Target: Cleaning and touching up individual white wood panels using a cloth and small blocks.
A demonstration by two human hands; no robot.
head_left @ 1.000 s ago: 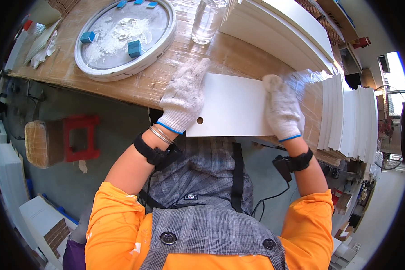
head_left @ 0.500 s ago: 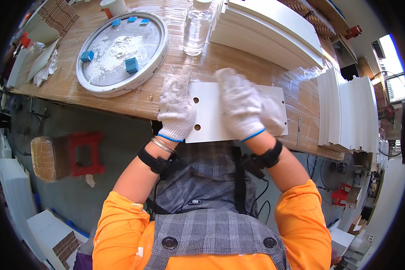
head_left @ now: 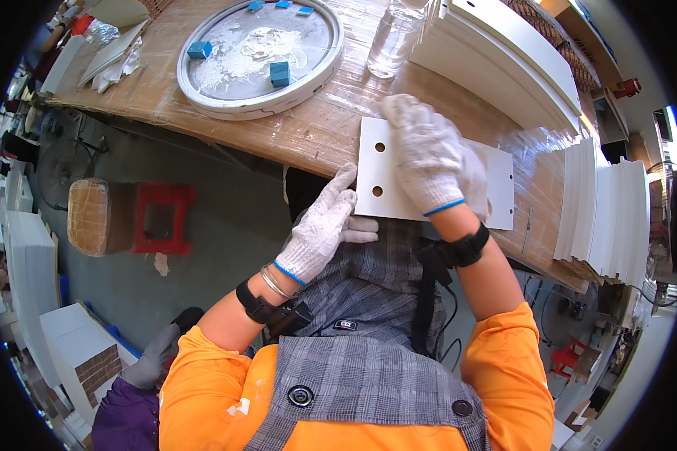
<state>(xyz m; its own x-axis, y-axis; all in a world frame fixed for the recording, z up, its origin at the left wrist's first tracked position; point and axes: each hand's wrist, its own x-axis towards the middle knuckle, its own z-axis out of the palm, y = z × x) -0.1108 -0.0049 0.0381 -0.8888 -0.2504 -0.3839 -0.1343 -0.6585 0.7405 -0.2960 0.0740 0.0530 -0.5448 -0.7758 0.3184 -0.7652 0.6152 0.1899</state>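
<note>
A white rectangular board [head_left: 368, 169] with round holes near its ends lies on the front of the table and juts slightly over the edge. On its middle rests my right hand [head_left: 427, 154] in a white knit glove, fingers closed over a pale piece that looks like cloth [head_left: 475, 184] and is partly hidden and blurred. My left hand [head_left: 323, 229], gloved too, has its fingers apart. Its fingertips are by the board's left edge, in front of the table; whether they touch it I cannot tell.
On the wrapped table [head_left: 150, 94] sits a round grey lid [head_left: 233, 79] with white paste and several blue blocks. A clear bottle [head_left: 395, 41] stands beside stacked white boards [head_left: 496, 60]. More boards [head_left: 605, 203] stand at right. A red stool [head_left: 162, 218] is on the floor.
My left hand has come off the board, moving down toward me with its fingers spreading. My right hand stays on the board. The whole view has shifted, so the table appears further right.
</note>
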